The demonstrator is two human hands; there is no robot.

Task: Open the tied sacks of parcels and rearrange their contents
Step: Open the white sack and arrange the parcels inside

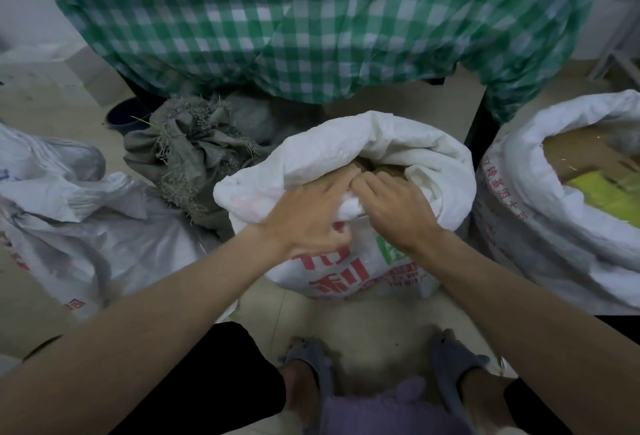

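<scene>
A white woven sack (398, 154) with red and green print stands on the floor in front of me, its mouth rolled down and open. Brown cardboard parcels (388, 168) show inside it. My left hand (308, 216) lies over the near rolled rim, fingers reaching toward the opening and thumb tucked against the sack's front. My right hand (391, 206) grips the same rim beside it, fingers curled over the fold. A second open white sack (554, 227) at the right holds a brown box (575, 150) and yellow packets (609, 192).
A crumpled white sack (86, 227) lies at the left, with a frayed grey-green sack (194, 154) behind it. A table under a green checked cloth (311, 26) stands beyond, one dark leg (479, 133) between the sacks. A dark bucket (126, 116) sits beneath. My slippered feet (311, 362) are below.
</scene>
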